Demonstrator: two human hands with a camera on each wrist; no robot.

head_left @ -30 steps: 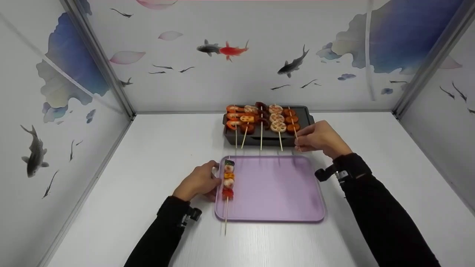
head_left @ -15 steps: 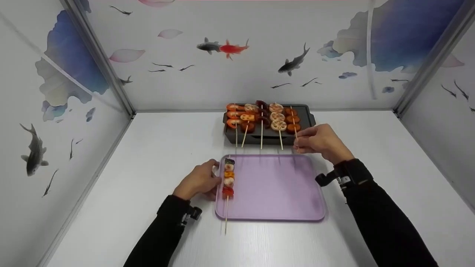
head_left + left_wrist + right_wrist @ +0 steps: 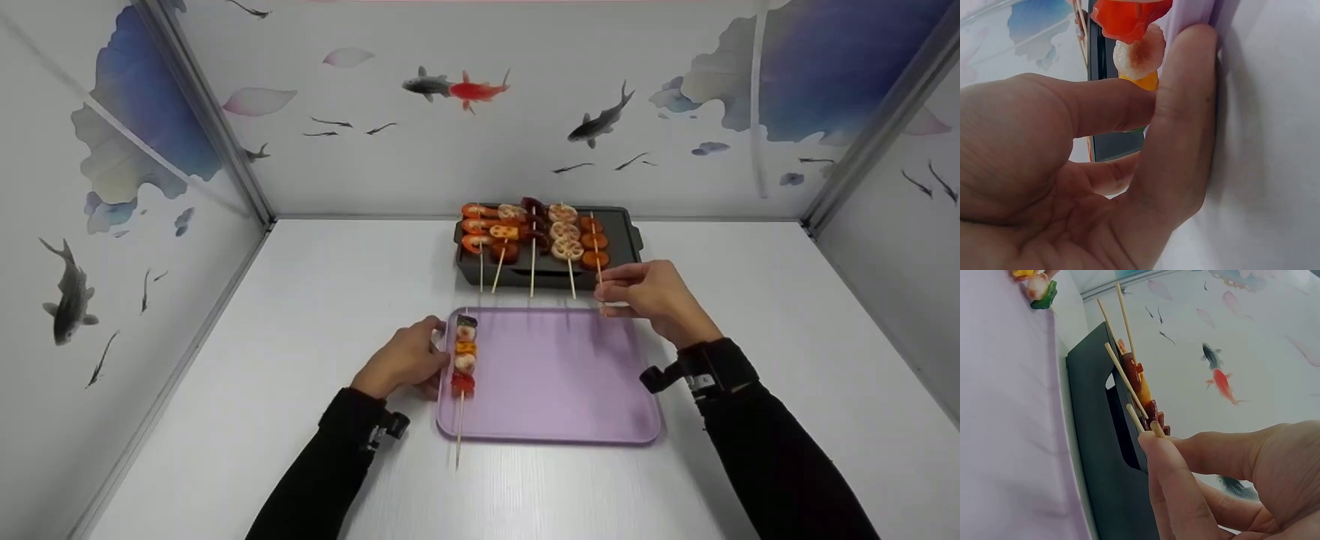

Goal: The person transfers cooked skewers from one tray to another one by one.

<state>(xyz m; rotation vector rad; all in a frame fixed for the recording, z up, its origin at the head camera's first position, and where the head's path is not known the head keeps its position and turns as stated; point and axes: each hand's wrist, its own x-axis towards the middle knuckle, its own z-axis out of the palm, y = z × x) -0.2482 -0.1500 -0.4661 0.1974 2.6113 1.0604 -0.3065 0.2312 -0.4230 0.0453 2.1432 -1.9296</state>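
Observation:
My left hand (image 3: pixel 409 358) grips the left edge of a lilac tray (image 3: pixel 555 375), thumb on the rim. Beside the thumb, a skewer of red, white, yellow and dark green pieces (image 3: pixel 464 361) lies lengthwise on the tray, its stick jutting past the near rim. At the tray's far right corner, my right hand (image 3: pixel 656 300) pinches the stick end of a skewer with three orange-brown round slices (image 3: pixel 595 241). Those slices are over the right part of a dark grey grill pan (image 3: pixel 622 232). In the right wrist view, the stick's tip (image 3: pixel 1157 429) shows between thumb and fingers.
Several other skewers lie on the pan: shrimp (image 3: pixel 477 225), mixed pieces (image 3: pixel 504 232), dark reddish-brown pieces (image 3: pixel 534 217) and lotus root slices (image 3: pixel 565 232). Their sticks overhang the pan's near side. Patterned walls (image 3: pixel 525 150) enclose the white table (image 3: pixel 337 277) behind and at both sides.
My right hand has come a little toward me, drawing the orange-brown skewer slightly nearer. The left hand stays at the tray's edge. The head view has shifted slightly.

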